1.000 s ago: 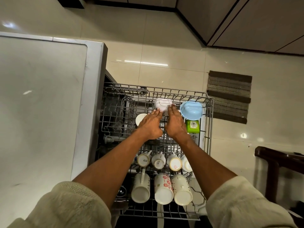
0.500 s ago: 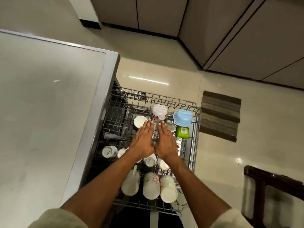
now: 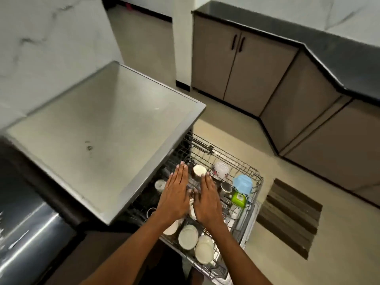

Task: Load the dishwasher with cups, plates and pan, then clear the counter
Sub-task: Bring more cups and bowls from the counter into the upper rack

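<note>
Both the left hand [image 3: 174,197] and the right hand [image 3: 207,199] lay flat with straight fingers, holding nothing, over the pulled-out dishwasher rack [image 3: 249,171], where white cups [image 3: 200,243], a flowered cup [image 3: 221,170] and a blue bowl [image 3: 243,183] sat beside the steel table [image 3: 98,128].

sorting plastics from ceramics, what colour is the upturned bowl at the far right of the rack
Light blue; the bowl shows clearly in the head view, beside a green item.

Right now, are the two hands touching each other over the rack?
Apart. The head view shows a strip of rack and cups between the left hand and the right hand, both flat with fingers straight.
</note>
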`<action>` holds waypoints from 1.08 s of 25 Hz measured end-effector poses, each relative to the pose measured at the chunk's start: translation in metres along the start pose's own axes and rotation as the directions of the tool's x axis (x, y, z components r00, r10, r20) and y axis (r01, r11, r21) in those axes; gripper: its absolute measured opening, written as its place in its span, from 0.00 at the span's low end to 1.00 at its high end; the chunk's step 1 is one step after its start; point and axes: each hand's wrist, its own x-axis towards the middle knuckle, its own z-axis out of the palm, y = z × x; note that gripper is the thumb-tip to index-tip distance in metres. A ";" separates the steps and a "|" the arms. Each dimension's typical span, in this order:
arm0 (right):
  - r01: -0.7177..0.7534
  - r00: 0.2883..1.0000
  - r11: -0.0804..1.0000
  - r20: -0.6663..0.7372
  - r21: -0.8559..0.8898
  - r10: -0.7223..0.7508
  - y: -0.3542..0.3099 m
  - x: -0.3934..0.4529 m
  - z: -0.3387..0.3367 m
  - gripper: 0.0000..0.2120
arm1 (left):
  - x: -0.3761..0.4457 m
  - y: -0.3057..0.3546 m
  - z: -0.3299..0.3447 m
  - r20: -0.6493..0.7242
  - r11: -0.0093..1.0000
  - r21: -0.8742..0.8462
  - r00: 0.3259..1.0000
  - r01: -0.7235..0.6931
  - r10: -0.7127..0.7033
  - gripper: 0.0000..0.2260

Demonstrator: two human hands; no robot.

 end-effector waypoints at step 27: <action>0.774 0.605 0.633 0.269 0.023 -0.750 -0.257 -0.150 0.112 0.29 | -0.303 -0.135 -0.099 -0.435 0.822 -0.105 0.717 0.560 -0.544 0.30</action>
